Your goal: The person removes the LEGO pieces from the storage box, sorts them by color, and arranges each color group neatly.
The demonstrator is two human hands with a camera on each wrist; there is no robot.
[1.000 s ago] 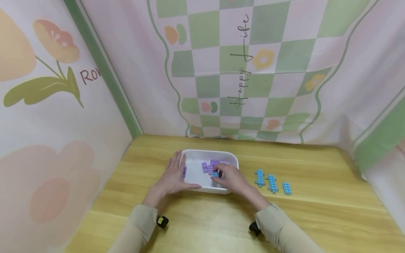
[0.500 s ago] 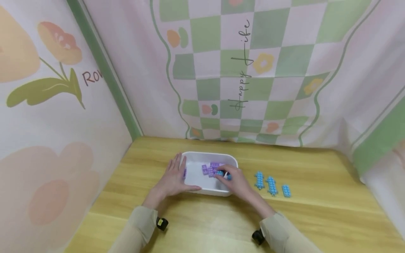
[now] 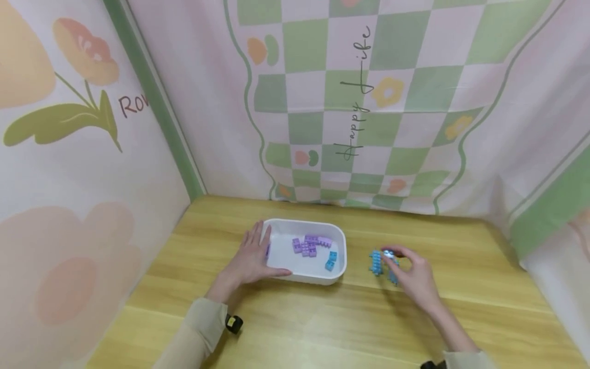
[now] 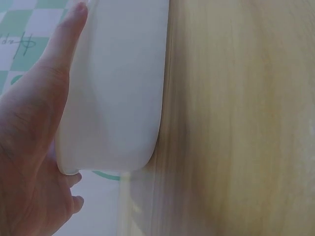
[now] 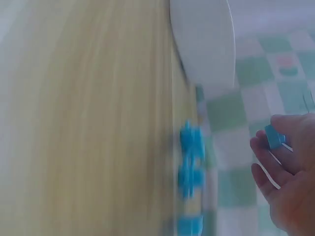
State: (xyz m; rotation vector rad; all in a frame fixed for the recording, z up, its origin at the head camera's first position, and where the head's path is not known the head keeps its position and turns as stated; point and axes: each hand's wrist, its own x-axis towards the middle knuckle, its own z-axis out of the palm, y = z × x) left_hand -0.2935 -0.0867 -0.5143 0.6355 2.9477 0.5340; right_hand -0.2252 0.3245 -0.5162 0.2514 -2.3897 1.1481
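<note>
In the head view, my left hand [image 3: 250, 260] rests on the left end of a white plastic bin [image 3: 308, 277]. Its thumb lies along the near rim, and its fingers reach over the left rim. My right hand [image 3: 415, 274] is over the table to the right of the bin, pinching a small blue building brick [image 5: 273, 137] between thumb and fingers. Below it lie two long blue studded pieces with side pegs, the left one [image 3: 376, 263] in plain sight, the other [image 3: 393, 277] partly covered. A further blue brick [image 5: 189, 225] shows in the right wrist view.
Inside the bin lie several purple bricks [image 3: 312, 246] and two blue bricks [image 3: 330, 265]. One more purple piece [image 3: 268, 250] sits beside the left fingers. The wooden table [image 3: 295, 318] ends at a patterned curtain [image 3: 350, 118] behind and another at the left.
My right hand has left the bin and moved right, carrying a blue brick over the long blue pieces. My left hand stays on the bin.
</note>
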